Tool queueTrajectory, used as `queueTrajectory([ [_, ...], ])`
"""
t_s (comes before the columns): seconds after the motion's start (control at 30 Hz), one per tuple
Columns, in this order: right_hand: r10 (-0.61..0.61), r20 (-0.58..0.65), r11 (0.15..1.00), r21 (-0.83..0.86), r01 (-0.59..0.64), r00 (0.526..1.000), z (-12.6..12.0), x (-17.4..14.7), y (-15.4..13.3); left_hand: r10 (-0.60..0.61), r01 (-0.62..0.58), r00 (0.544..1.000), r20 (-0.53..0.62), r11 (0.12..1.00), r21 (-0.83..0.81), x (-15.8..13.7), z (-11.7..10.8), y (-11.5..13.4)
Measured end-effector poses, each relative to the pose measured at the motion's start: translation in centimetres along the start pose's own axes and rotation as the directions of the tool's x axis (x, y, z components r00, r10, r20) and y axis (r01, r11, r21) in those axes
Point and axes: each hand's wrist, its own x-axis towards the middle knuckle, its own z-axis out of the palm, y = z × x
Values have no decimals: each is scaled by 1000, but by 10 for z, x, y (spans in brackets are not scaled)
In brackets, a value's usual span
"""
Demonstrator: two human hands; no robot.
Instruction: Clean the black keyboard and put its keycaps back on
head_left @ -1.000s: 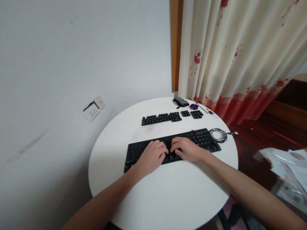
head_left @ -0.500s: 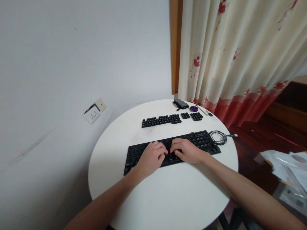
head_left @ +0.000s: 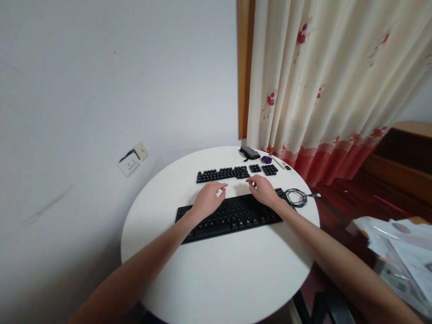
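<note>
A long black keyboard (head_left: 236,215) lies across the white round table (head_left: 216,279). Many of its key positions look like bare stubs, too small to be sure. Over its back edge, left of centre, hovers my left hand (head_left: 208,199), thumb and index finger apart and holding nothing I can see. To the right, my right hand (head_left: 263,190) is also above the back edge, fingers bent loosely with a gap to the thumb. Behind the hands sit loose black keycaps (head_left: 222,174) laid out in key order, with a small group (head_left: 255,168) and a number-pad group (head_left: 269,169) beside them.
A coiled black cable (head_left: 296,198) ends in a plug at the table's right edge. Toward the back lie a grey-and-black pouch (head_left: 249,153), a purple crumpled item (head_left: 266,159) and a thin pale stick (head_left: 277,161). A wall (head_left: 162,90) borders the left, a curtain (head_left: 303,103) the right.
Both hands have lifted off the middle of the keyboard and moved back toward the keycaps. Their fingers have spread from the earlier bent pose. The view has shifted slightly.
</note>
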Motion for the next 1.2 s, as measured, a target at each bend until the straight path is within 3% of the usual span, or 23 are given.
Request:
queueTrajectory([
  [0.2, 90, 67, 988, -134, -80, 994, 9, 40, 21, -91, 84, 995, 42, 985, 148, 54, 33, 5],
  [0.43, 114, 148, 966, -246, -75, 982, 22, 54, 22, -141, 121, 988, 58, 958, 258, 79, 66, 17],
  [0.77, 82, 183, 953, -301, -24, 980, 24, 61, 24, -161, 134, 985, 67, 943, 304, 88, 75, 16],
  [1.2, 52, 207, 968, -253, 2, 977, 17, 53, 29, -177, 149, 977, 118, 965, 217, 89, 74, 10],
])
